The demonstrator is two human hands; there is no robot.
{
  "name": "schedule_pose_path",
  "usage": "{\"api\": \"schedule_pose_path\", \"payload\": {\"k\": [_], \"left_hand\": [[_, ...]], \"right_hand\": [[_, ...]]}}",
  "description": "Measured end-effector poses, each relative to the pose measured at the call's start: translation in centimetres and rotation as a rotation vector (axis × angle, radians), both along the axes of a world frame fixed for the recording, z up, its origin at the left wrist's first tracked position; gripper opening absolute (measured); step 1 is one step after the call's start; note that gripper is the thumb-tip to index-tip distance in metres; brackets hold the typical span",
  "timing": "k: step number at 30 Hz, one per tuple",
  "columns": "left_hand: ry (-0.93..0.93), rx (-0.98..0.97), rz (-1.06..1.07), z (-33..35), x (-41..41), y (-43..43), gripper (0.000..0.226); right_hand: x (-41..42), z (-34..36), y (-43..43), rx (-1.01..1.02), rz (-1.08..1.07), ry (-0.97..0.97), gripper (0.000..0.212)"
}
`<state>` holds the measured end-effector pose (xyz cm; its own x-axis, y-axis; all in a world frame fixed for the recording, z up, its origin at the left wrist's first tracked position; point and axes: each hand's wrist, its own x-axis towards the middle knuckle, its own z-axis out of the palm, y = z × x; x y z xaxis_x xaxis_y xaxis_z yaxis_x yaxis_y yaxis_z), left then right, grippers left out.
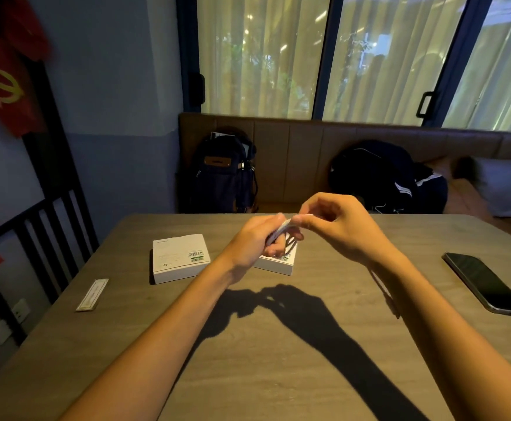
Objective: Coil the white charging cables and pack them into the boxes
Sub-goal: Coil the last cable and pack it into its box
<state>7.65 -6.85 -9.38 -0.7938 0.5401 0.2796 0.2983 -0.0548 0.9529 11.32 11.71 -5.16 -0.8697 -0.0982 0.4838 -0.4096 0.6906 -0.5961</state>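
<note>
Head view, progress: Judging from this moment, the coiling step is under way and nothing has been packed yet. One white cable (281, 231) is bunched up in the air between the two hands, and no other cable can be seen.
Head view, boxes: The left box (181, 258) lies flat on the desk (278, 344) with its barcode label up, and it looks closed. The second box (280, 265) sits just beyond and under the hands, mostly covered by them, so I cannot tell whether it is open.
Head view, what is left: Finish this coil, open a box, lay the coil in it and close it. Any further cables would need the same.
Head view, left hand (254, 241): Its fingers are curled around the gathered loops and grip the bundle. A few loops hang out below the fist, dark in the shade, above the second box.
Head view, right hand (339, 229): Thumb and forefinger pinch the upper end of the cable bundle, right against the left fingertips. The other fingers are loosely curled.
Head view, cable position: It is held above the desk, over the second box, and does not touch the desk.
Head view, other things: A phone (488, 287) lies far right and a paper strip (92, 294) far left, both well apart from the work.
</note>
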Motion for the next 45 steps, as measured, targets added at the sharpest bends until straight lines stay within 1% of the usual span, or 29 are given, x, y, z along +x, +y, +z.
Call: {"api": "schedule_pose_path", "payload": {"k": [2, 4, 6, 8, 9, 10, 11, 13, 15, 16, 17, 18, 20, 23, 26, 28, 31, 34, 36, 37, 41, 45], "left_hand": [[-0.193, 0.183, -0.078, 0.3, 0.0, -0.3, 0.052], [-0.402, 0.405, -0.155, 0.7, 0.1, -0.7, 0.048], [-0.489, 0.565, -0.2, 1.2, 0.2, -0.7, 0.047], [-0.491, 0.664, -0.222, 1.4, 0.2, -0.4, 0.045], [-0.466, 0.663, -0.195, 1.5, 0.1, -0.3, 0.044], [-0.404, 0.613, -0.134, 1.4, 0.0, -0.2, 0.042], [-0.301, 0.511, -0.04, 1.3, -0.2, -0.2, 0.04], [-0.027, 0.223, 0.142, 1.0, -0.2, 0.0, 0.037], [0.207, -0.03, 0.262, 0.2, -0.1, 0.3, 0.035], [0.292, -0.115, 0.305, -0.1, 0.0, 0.4, 0.034], [0.334, -0.165, 0.327, -0.3, 0.0, 0.4, 0.034], [0.331, -0.18, 0.32, -0.5, 0.0, 0.3, 0.035], [0.253, -0.158, 0.27, -0.5, -0.1, 0.2, 0.038], [0.071, -0.035, 0.222, -0.2, 0.0, 0.5, 0.043], [-0.113, 0.095, 0.159, 0.0, 0.3, 0.7, 0.044], [-0.236, 0.2, 0.098, 0.1, 0.4, 0.7, 0.042], [-0.385, 0.308, 0.076, 0.1, 0.1, 0.4, 0.039], [-0.477, 0.351, 0.043, 0.2, 0.1, 0.2, 0.032], [-0.515, 0.373, 0.027, 0.3, 0.2, 0.2, 0.03], [-0.533, 0.379, 0.034, 0.3, 0.3, 0.2, 0.03], [-0.607, 0.406, 0.067, 0.1, 0.2, 0.2, 0.036], [-0.65, 0.423, 0.094, -0.2, 0.2, 0.3, 0.038]], "right_hand": [[-0.4, -0.6, 0.0, -0.077, -0.008, 0.02, 0.011], [-0.5, -1.3, -0.2, -0.118, -0.043, 0.01, 0.014], [-0.4, -2.2, -0.6, -0.021, -0.058, -0.03, 0.022], [0.0, -3.2, -1.6, 0.17, -0.028, -0.113, 0.025], [0.3, -3.7, -2.3, 0.25, -0.012, -0.155, 0.023], [0.5, -4.0, -2.8, 0.3, -0.006, -0.181, 0.022], [0.7, -4.1, -3.2, 0.333, -0.014, -0.185, 0.02], [1.0, -3.7, -3.7, 0.394, -0.051, -0.165, 0.017], [1.3, -2.8, -3.8, 0.492, -0.091, -0.115, 0.017], [1.5, -2.3, -3.7, 0.538, -0.106, -0.089, 0.016], [1.7, -1.8, -3.7, 0.56, -0.111, -0.064, 0.016], [1.9, -1.3, -3.6, 0.546, -0.101, -0.045, 0.016], [2.3, -0.3, -3.2, 0.434, -0.064, -0.017, 0.016], [2.1, 0.1, -2.8, 0.27, -0.059, 0.036, 0.02], [1.3, -0.8, -2.2, 0.13, -0.053, 0.069, 0.018], [1.1, -1.4, -1.9, 0.04, 0.001, 0.046, 0.016], [1.1, -2.0, -2.1, -0.096, 0.071, -0.014, 0.018], [1.3, -2.2, -2.6, -0.293, 0.083, -0.083, 0.016], [1.5, -2.0, -3.0, -0.484, 0.158, -0.151, 0.016], [1.7, -2.0, -3.2, -0.539, 0.19, -0.183, 0.017], [1.8, -2.6, -3.8, -0.56, 0.228, -0.301, 0.021], [1.6, -2.9, -3.9, -0.554, 0.203, -0.299, 0.022]]}}
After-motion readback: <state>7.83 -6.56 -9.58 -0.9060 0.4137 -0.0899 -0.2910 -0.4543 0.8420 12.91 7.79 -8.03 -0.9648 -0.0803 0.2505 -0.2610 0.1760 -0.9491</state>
